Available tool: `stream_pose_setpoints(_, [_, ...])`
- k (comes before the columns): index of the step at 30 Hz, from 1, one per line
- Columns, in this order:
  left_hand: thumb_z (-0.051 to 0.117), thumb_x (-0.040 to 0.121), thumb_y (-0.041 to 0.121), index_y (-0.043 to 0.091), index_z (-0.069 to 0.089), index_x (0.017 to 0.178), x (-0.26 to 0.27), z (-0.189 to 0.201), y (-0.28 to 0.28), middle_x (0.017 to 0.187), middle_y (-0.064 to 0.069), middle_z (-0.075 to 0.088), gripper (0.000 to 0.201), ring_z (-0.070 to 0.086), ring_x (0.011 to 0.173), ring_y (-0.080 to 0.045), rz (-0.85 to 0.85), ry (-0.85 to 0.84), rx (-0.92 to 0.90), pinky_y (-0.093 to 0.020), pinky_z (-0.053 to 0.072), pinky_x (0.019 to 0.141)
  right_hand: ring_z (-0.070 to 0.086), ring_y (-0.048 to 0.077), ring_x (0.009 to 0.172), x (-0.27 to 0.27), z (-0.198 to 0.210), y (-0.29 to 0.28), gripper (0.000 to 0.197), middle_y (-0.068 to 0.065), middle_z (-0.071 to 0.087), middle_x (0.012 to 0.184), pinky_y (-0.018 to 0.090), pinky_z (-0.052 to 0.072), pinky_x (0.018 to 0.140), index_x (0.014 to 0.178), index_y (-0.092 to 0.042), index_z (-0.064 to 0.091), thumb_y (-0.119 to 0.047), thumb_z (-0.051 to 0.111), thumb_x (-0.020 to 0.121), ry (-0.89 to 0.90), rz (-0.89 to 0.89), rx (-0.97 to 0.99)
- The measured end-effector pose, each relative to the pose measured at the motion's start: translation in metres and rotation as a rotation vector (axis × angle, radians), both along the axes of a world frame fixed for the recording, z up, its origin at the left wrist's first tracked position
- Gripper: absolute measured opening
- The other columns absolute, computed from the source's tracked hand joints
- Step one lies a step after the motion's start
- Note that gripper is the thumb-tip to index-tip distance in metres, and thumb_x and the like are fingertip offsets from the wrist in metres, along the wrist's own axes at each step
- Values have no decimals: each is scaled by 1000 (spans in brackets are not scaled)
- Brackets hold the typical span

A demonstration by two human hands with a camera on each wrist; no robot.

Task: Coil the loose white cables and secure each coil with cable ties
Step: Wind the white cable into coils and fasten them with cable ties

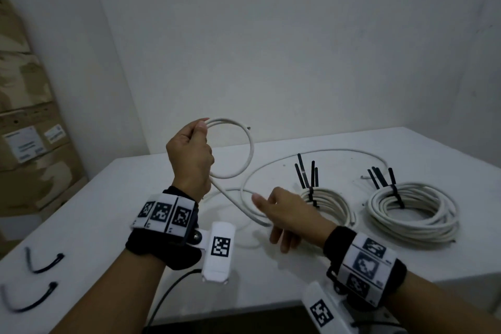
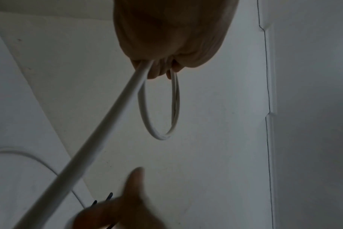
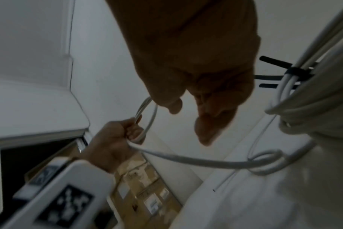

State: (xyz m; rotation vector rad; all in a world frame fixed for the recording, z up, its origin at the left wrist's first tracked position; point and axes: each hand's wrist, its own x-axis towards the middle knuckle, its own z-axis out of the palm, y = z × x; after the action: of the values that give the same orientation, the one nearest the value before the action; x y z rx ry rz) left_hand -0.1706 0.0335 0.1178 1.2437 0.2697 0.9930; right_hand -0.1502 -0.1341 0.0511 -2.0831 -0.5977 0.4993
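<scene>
My left hand (image 1: 195, 141) is raised above the white table (image 1: 103, 214) and grips a small loop of white cable (image 1: 250, 149), about two turns wide. The left wrist view shows the same loop (image 2: 159, 134) hanging from my curled fingers (image 2: 162, 69). From the loop the cable runs down to the table and curves away in a long loose arc (image 1: 325, 153). My right hand (image 1: 282, 217) hovers over that cable near the table, thumb out and fingers relaxed. In the right wrist view its fingers (image 3: 204, 127) hang free above the cable (image 3: 186, 159) and hold nothing.
Two finished white coils (image 1: 333, 206) (image 1: 414, 217) lie at the right, each bound with black cable ties (image 1: 309, 173) (image 1: 385, 179) whose tails stick up. Two loose black ties (image 1: 43, 266) (image 1: 29, 302) lie at the table's front left. Cardboard boxes (image 1: 27, 130) stand left of the table.
</scene>
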Motion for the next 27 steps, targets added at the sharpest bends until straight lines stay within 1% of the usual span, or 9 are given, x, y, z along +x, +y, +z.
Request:
stream_pose_setpoints(2, [50,99,11,12,66,91,-2,-1,0,43,12,34,18,24,35,-4,-19,5,-42,-14,22,36,57,19,41,-1,-13,12,44,18,62,84,23,44,34,111,-10,35,-44,53,92,133,-65,103])
stream_pose_setpoints(4, [50,99,10,10,66,94,-3,-4,0,47,9,34,17,24,36,-4,-30,8,-64,-13,22,36,57,20,48,5,-23,28,46,19,52,91,26,47,33,124,-6,27,-18,57,92,314,-206,349])
stream_pose_setpoints(7, [50,99,10,7,65,98,-8,-7,4,54,4,33,15,23,34,-4,-12,21,-93,-12,20,36,56,22,60,21,-14,40,55,23,50,98,29,53,41,131,-4,25,7,53,86,344,-459,742])
stream_pose_setpoints(10, [50,99,9,6,64,98,-13,-9,14,56,2,33,15,24,33,-4,17,43,-120,-13,21,36,55,19,58,40,20,33,48,14,49,81,30,54,50,121,-13,30,16,47,85,314,-564,1056])
stream_pose_setpoints(12, [49,99,9,7,64,97,-15,-11,19,56,3,33,15,24,34,-4,13,44,-145,-13,21,36,52,18,51,50,40,24,36,11,45,74,30,53,48,110,-9,35,18,38,85,403,-589,1183])
stream_pose_setpoints(14, [49,99,9,6,64,99,-16,-13,20,49,6,32,16,23,35,-4,-22,33,-153,-14,21,36,54,22,58,49,49,16,34,14,48,77,29,55,48,109,-4,42,19,36,85,388,-510,1128])
stream_pose_setpoints(18, [49,99,8,6,65,98,-17,-16,9,45,10,31,16,22,36,-4,-133,29,-85,-14,19,37,61,22,69,35,43,8,47,14,56,93,27,56,51,129,-1,46,19,41,87,97,-226,857])
stream_pose_setpoints(23, [49,98,9,8,65,93,-16,-18,-4,47,9,30,17,22,38,-5,-226,56,-14,-15,19,38,67,24,92,28,30,5,37,12,63,113,37,57,74,120,-8,57,11,45,91,59,-59,901])
stream_pose_setpoints(27, [49,98,8,9,65,90,-17,-23,-12,44,10,33,18,26,38,-5,-234,103,132,-15,22,38,67,26,100,27,28,6,25,8,68,105,40,55,83,113,-6,60,4,46,95,98,1,989])
